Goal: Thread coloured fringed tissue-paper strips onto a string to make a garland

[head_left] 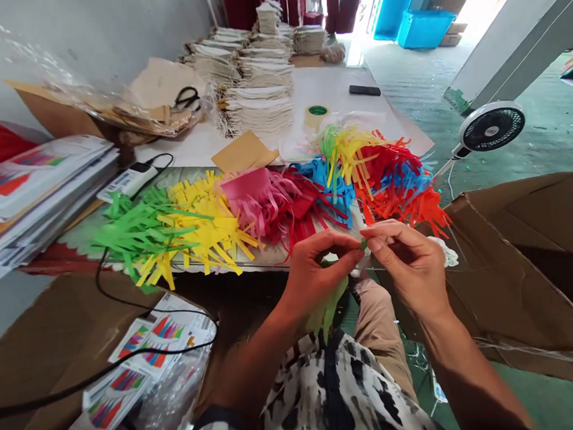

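My left hand (321, 265) and my right hand (408, 261) meet in front of my lap, each closed in a pinch. Between their fingertips is the twisted top of a green paper tassel (327, 308), whose fringe hangs down behind my left wrist. On the table edge ahead lie cut tissue fringes: green fringe (140, 228), yellow fringe (201, 219), pink fringe (265, 200), dark red fringe (310, 203) and blue fringe (334, 187). Right of them is a pile of finished-looking multicoloured tassels (383, 173).
Stacked bundles of white strung pieces (256, 97) stand at the back. Nearby are a tape roll (316, 115), black scissors (187, 100) and printed sheets (38, 190). A small fan (492, 127) and cardboard box (534, 240) are right; an open box with printed cards (152, 347) is lower left.
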Demonstrator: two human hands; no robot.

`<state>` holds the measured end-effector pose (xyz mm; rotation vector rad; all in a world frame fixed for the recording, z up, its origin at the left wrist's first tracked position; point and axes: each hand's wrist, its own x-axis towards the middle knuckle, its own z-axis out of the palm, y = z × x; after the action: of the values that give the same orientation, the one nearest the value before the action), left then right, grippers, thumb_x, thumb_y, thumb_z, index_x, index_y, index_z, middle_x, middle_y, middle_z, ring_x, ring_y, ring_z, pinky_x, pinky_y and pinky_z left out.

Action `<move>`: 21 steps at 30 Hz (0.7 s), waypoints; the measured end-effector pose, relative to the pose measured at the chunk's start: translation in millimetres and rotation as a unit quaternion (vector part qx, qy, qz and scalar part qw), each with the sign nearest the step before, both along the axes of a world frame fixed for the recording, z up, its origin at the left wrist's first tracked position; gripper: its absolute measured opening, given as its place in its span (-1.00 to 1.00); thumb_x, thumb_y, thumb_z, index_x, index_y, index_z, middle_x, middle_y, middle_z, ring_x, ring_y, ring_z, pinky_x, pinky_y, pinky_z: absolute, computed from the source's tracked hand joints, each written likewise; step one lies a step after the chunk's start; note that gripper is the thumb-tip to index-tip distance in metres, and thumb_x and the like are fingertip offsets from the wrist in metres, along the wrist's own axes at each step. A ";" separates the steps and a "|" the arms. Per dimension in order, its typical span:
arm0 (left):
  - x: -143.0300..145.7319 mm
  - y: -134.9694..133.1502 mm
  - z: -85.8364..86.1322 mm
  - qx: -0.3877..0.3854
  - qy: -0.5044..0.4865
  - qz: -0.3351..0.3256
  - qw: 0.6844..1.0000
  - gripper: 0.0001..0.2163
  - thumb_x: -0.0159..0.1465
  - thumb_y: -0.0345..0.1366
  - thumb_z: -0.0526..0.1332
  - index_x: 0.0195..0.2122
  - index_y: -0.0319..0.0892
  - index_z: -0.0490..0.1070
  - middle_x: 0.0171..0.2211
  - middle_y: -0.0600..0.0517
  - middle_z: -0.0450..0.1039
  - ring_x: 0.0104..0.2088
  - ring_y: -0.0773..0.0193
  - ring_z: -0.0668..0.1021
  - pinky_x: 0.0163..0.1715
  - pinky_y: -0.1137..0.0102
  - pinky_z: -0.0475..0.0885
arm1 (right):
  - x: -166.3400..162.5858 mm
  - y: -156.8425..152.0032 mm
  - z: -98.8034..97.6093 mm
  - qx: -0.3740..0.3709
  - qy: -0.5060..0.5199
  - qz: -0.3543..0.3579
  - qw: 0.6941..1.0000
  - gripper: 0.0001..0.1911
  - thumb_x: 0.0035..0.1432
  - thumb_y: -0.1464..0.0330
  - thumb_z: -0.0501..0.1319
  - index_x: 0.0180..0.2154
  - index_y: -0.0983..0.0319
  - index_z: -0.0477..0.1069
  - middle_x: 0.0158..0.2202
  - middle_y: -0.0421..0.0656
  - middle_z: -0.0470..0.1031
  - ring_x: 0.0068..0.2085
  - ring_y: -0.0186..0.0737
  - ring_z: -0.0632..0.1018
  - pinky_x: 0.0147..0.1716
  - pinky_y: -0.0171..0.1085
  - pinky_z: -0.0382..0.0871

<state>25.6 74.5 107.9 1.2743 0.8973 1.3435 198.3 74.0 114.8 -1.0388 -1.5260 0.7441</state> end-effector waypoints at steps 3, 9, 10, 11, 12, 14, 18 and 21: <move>1.6 0.1 -1.2 0.021 0.007 -0.003 1.000 -0.84 0.19 -0.21 0.53 -0.31 -0.17 0.68 -0.35 0.02 0.65 -0.33 0.31 0.60 -0.28 0.44 0.47 | 5.0 -0.4 -2.6 -0.048 0.021 0.023 0.998 -0.85 0.31 0.28 0.39 -0.08 0.01 0.67 -0.28 -0.25 0.62 -0.30 -0.32 0.56 -0.29 -0.32 0.42; 6.1 0.3 -0.6 0.001 0.018 -0.011 1.000 -0.82 0.24 -0.21 0.49 -0.30 -0.21 0.63 -0.35 0.02 0.63 -0.35 0.34 0.60 -0.29 0.46 0.50 | 9.5 -3.3 -3.7 -0.047 0.023 0.013 0.999 -0.93 0.32 0.28 0.38 -0.18 0.06 0.66 -0.25 -0.23 0.61 -0.24 -0.32 0.56 -0.25 -0.34 0.43; 6.6 0.6 -0.7 -0.001 0.020 -0.012 1.000 -0.81 0.23 -0.20 0.49 -0.29 -0.21 0.61 -0.35 0.02 0.62 -0.35 0.35 0.60 -0.29 0.46 0.50 | 9.5 -3.8 -3.9 -0.053 0.025 0.011 0.998 -0.93 0.32 0.27 0.38 -0.18 0.07 0.66 -0.26 -0.23 0.61 -0.25 -0.31 0.56 -0.25 -0.33 0.43; 6.9 1.1 -1.1 0.002 0.022 -0.012 1.000 -0.80 0.22 -0.20 0.50 -0.29 -0.20 0.59 -0.36 0.04 0.61 -0.36 0.36 0.59 -0.29 0.47 0.50 | 9.6 -4.1 -4.4 -0.065 0.028 0.015 0.997 -0.92 0.32 0.27 0.38 -0.18 0.07 0.66 -0.26 -0.23 0.61 -0.25 -0.31 0.55 -0.26 -0.33 0.43; 7.2 1.6 -2.1 0.007 0.022 -0.011 1.000 -0.79 0.21 -0.21 0.52 -0.29 -0.20 0.56 -0.35 0.05 0.59 -0.36 0.37 0.58 -0.29 0.48 0.50 | 9.9 -4.0 -5.3 -0.081 0.034 0.023 0.996 -0.91 0.32 0.26 0.38 -0.17 0.07 0.66 -0.26 -0.23 0.61 -0.26 -0.31 0.56 -0.26 -0.33 0.44; 8.0 2.9 -5.3 0.018 0.012 -0.011 1.000 -0.75 0.20 -0.22 0.53 -0.27 -0.18 0.49 -0.35 0.09 0.56 -0.35 0.39 0.57 -0.28 0.49 0.49 | 11.1 -3.3 -8.6 -0.115 0.051 0.046 0.991 -0.90 0.31 0.24 0.39 -0.16 0.07 0.66 -0.25 -0.22 0.62 -0.25 -0.30 0.57 -0.24 -0.33 0.45; 10.5 4.0 -12.9 0.028 -0.016 -0.013 0.999 -0.70 0.23 -0.25 0.52 -0.21 -0.13 0.39 -0.31 0.13 0.55 -0.30 0.41 0.59 -0.23 0.51 0.50 | 15.6 -1.3 -18.9 -0.175 0.116 0.093 0.973 -0.88 0.27 0.23 0.43 -0.17 0.08 0.67 -0.25 -0.22 0.62 -0.26 -0.31 0.57 -0.22 -0.32 0.45; 10.8 4.0 -15.7 0.021 -0.013 -0.027 0.999 -0.71 0.24 -0.23 0.51 -0.17 -0.12 0.42 -0.29 0.10 0.57 -0.27 0.39 0.61 -0.20 0.50 0.51 | 18.5 -0.7 -26.3 -0.199 0.152 0.092 0.964 -0.87 0.24 0.23 0.46 -0.20 0.11 0.67 -0.31 -0.23 0.60 -0.34 -0.35 0.52 -0.31 -0.34 0.40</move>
<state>36.4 78.5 92.2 1.3009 0.8151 1.3393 216.7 73.3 88.5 -1.0226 -1.2420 1.3184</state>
